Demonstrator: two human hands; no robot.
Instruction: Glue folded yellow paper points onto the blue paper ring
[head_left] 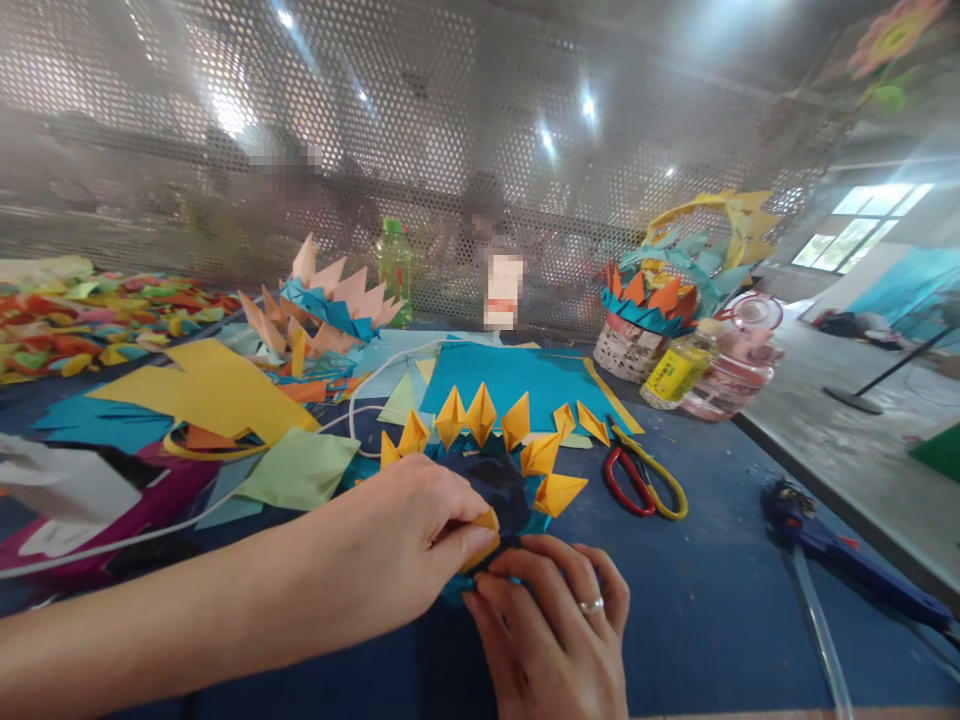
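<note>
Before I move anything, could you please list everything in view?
Crown: one, yellow and blue, centre
Folded piece: one, yellow, pinched, centre
Other crowns: several, multicoloured, back
Sheets: several, multicoloured, mid-table
Scraps: many, multicoloured, left
Scissors: one, red-yellow, right
Glue gun: one, blue, right
Glue stick: one, clear, right
Bottles: two, green, yellow-labelled, back
Jar: one, pink, back right
Container: one, whitish, back right
Cord: one, white, left
Unclear item: one, purple, left
Blurred item: one, white-red, back
Screen: one, grey, back
Table: one, blue, below
Stand: one, dark, right
Window: one, bright, right
Flower: one, pink, right
Left hand: one, centre
Right hand: one, front centre
</note>
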